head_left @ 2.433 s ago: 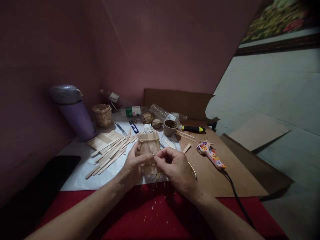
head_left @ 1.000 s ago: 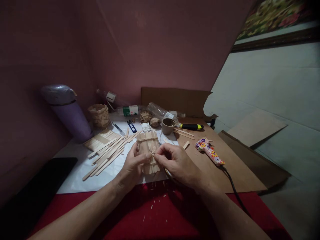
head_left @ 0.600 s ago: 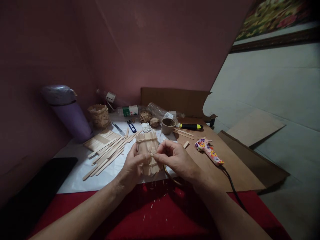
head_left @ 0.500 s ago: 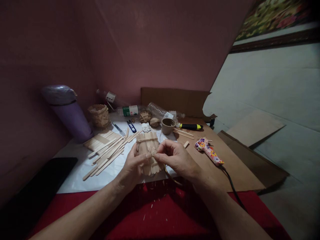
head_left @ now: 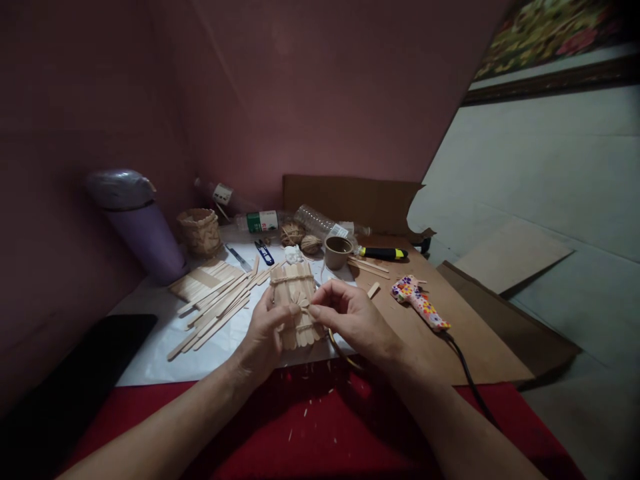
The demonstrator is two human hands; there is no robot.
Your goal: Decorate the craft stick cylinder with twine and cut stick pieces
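Behind both hands [head_left: 310, 323], stick holder's [head_left: 293, 283] lower half hides.

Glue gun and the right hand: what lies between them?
In the head view, brown cardboard with one short stick offcut lies between the glue gun and the right hand.

Left hand [head_left: 265, 330] cupped, right hand [head_left: 350, 317] pinching, forearms converging.

Dim, reddish light; dark corners, wide-angle bending at edges.
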